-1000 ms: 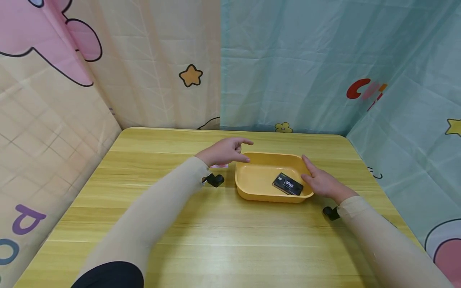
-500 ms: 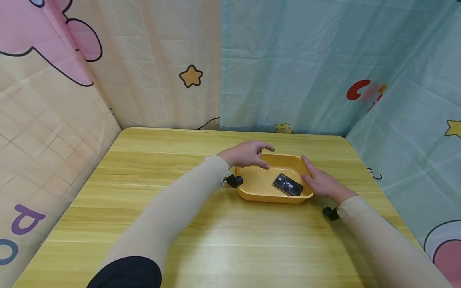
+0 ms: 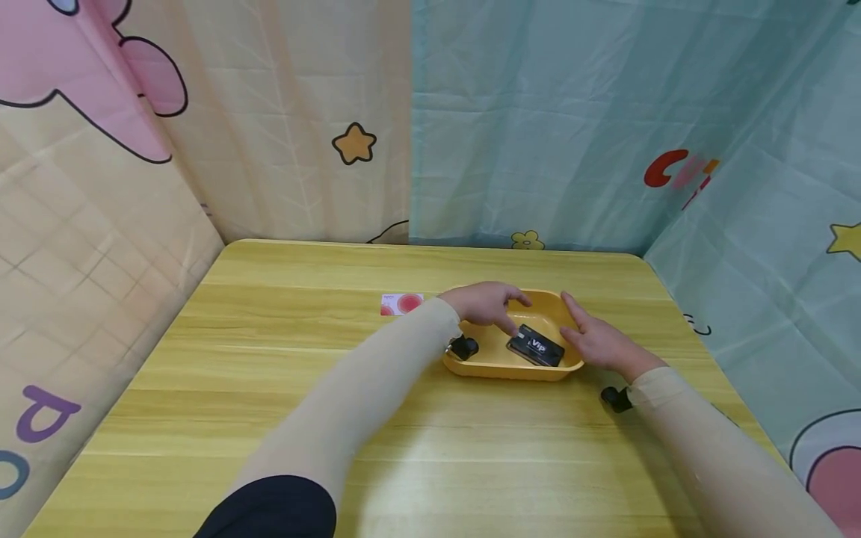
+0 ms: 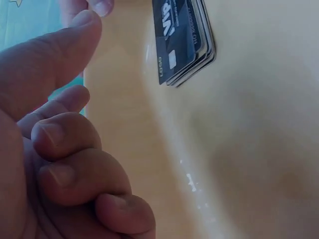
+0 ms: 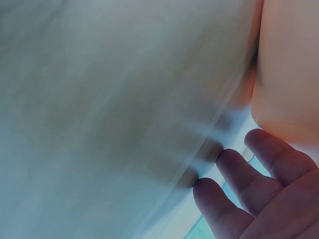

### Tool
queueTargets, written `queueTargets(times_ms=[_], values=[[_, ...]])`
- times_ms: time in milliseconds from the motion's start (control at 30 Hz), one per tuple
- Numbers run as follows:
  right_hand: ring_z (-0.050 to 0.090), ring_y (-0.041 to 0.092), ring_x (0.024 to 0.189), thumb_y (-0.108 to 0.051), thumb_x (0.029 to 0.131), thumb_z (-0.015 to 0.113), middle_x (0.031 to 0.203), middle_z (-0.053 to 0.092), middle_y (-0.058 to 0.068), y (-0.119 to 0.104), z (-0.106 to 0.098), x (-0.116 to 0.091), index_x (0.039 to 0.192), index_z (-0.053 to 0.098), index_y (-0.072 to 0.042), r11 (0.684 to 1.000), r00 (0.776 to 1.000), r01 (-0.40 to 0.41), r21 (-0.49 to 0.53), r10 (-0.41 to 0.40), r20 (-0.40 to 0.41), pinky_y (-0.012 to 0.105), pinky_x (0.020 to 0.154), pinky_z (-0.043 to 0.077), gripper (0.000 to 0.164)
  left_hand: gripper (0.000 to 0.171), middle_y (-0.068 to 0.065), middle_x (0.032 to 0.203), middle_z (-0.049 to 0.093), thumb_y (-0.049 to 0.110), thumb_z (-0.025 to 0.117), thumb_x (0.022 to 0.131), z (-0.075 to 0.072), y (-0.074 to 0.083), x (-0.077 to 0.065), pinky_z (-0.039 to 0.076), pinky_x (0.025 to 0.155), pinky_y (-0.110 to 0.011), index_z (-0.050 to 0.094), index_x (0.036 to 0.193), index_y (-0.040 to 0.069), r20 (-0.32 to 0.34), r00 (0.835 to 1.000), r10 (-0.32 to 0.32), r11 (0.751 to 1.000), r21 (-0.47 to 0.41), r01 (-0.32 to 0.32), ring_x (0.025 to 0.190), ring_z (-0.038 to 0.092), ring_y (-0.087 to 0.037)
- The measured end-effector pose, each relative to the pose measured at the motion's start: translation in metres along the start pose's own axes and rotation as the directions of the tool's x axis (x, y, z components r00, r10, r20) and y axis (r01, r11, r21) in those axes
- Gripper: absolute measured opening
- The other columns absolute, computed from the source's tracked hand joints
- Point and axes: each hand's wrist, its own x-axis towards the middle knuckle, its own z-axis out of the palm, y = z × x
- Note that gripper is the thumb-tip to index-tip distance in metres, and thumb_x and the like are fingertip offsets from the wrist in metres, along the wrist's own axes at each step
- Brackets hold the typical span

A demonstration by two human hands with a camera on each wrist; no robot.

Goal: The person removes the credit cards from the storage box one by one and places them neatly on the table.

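A yellow-orange tray (image 3: 501,371) stands on the table. In it lies a stack of black cards (image 3: 536,346), the top one printed "VIP"; the left wrist view shows the layered edges of the cards (image 4: 182,37). My left hand (image 3: 487,304) is over the tray, its thumb close to the stack's left end. Thumb and forefinger are apart with nothing between them, and the other fingers curl inward. My right hand (image 3: 602,344) holds the tray's right end, thumb over the rim. In the right wrist view, several fingers of that hand (image 5: 269,191) lie beside the tray's outer wall (image 5: 291,59).
A pink and white card (image 3: 398,304) with red circles lies on the wooden table (image 3: 269,359), left of the tray. Printed curtains (image 3: 525,112) hang behind the table and along both sides. A small black camera (image 3: 464,347) sits at the left wrist, over the tray's near left corner.
My left hand has moved right and toward me, from the tray's left edge to beside the black cards. The pink card has come into fuller view. The right hand stays where it was.
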Motion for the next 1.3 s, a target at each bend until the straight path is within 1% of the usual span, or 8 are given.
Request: queueTargets(times_ms=[167,233,400,533,800,1000,1167,1300], values=[[0.035,0.061,0.146,-0.034,0.113,0.038,0.164,0.025,0.039,-0.001,0.000,0.001,0.169,-0.004,-0.008,1.000,1.000,-0.007,-0.015,0.007,0.001,0.070,0.120,0.028,0.074,0.065,-0.003,0.160,0.051,0.024,0.081,0.093,0.010,-0.004,0.009,0.039,0.121,-0.038,0.055,0.153,0.023,0.014,0.998,-0.059,0.998,0.020,0.059,0.142,0.050,-0.022],[0.035,0.061,0.147,-0.034,0.113,0.038,0.164,0.024,0.038,-0.001,0.000,0.001,0.169,-0.003,-0.007,1.000,1.000,-0.004,-0.016,0.004,0.001,0.069,0.120,0.027,0.074,0.067,0.000,0.162,0.049,0.024,0.082,0.092,0.013,-0.007,0.012,0.037,0.123,-0.039,0.054,0.154,0.026,0.035,0.995,-0.096,0.995,0.015,0.095,0.144,0.048,-0.022],[0.034,0.061,0.147,-0.033,0.113,0.039,0.165,0.023,0.038,-0.003,0.000,0.001,0.169,-0.004,-0.007,1.000,1.000,-0.002,-0.013,0.002,0.005,0.069,0.121,0.026,0.075,0.072,0.003,0.161,0.050,0.025,0.086,0.089,0.019,-0.013,0.018,0.043,0.113,-0.035,0.054,0.153,0.034,0.070,0.982,-0.173,0.985,0.006,0.173,0.131,0.051,-0.020],[0.033,0.061,0.147,-0.034,0.113,0.039,0.165,0.023,0.039,-0.003,0.000,0.001,0.169,-0.005,-0.008,1.000,1.000,-0.010,-0.015,0.010,0.008,0.069,0.121,0.026,0.075,0.072,0.003,0.157,0.053,0.026,0.086,0.088,0.024,-0.017,0.022,0.046,0.102,-0.032,0.055,0.151,0.039,0.063,0.978,-0.200,0.980,0.027,0.198,0.121,0.053,-0.019],[0.033,0.061,0.147,-0.033,0.113,0.039,0.164,0.023,0.039,-0.001,0.002,0.002,0.168,-0.006,-0.008,1.000,1.000,0.002,-0.008,-0.002,0.005,0.070,0.120,0.026,0.076,0.068,0.003,0.153,0.057,0.028,0.085,0.089,0.030,-0.017,0.022,0.045,0.105,-0.031,0.056,0.150,0.040,0.033,0.983,-0.182,0.978,0.111,0.178,0.119,0.053,-0.017],[0.033,0.061,0.147,-0.033,0.113,0.039,0.164,0.023,0.040,-0.001,0.002,0.002,0.168,-0.007,-0.007,1.000,1.000,-0.001,-0.011,0.001,0.007,0.070,0.120,0.027,0.076,0.067,0.002,0.155,0.056,0.029,0.083,0.091,0.031,-0.015,0.019,0.044,0.107,-0.032,0.055,0.151,0.041,0.011,0.985,-0.170,0.978,0.125,0.167,0.121,0.054,-0.016],[0.034,0.061,0.146,-0.031,0.113,0.040,0.163,0.024,0.041,-0.001,0.001,0.002,0.168,-0.007,-0.005,1.000,1.000,0.006,-0.013,-0.006,0.007,0.070,0.120,0.027,0.077,0.059,0.001,0.150,0.060,0.031,0.081,0.092,0.031,-0.015,0.020,0.043,0.112,-0.034,0.059,0.147,0.040,0.003,0.988,-0.157,0.977,0.144,0.155,0.124,0.056,-0.017],[0.035,0.061,0.146,-0.031,0.113,0.040,0.163,0.024,0.041,-0.002,0.001,0.002,0.168,-0.007,-0.005,1.000,1.000,0.010,-0.013,-0.010,0.009,0.070,0.120,0.028,0.077,0.056,0.001,0.149,0.061,0.031,0.080,0.093,0.032,-0.014,0.019,0.044,0.111,-0.034,0.061,0.145,0.038,-0.001,0.989,-0.149,0.977,0.155,0.148,0.123,0.056,-0.017]])
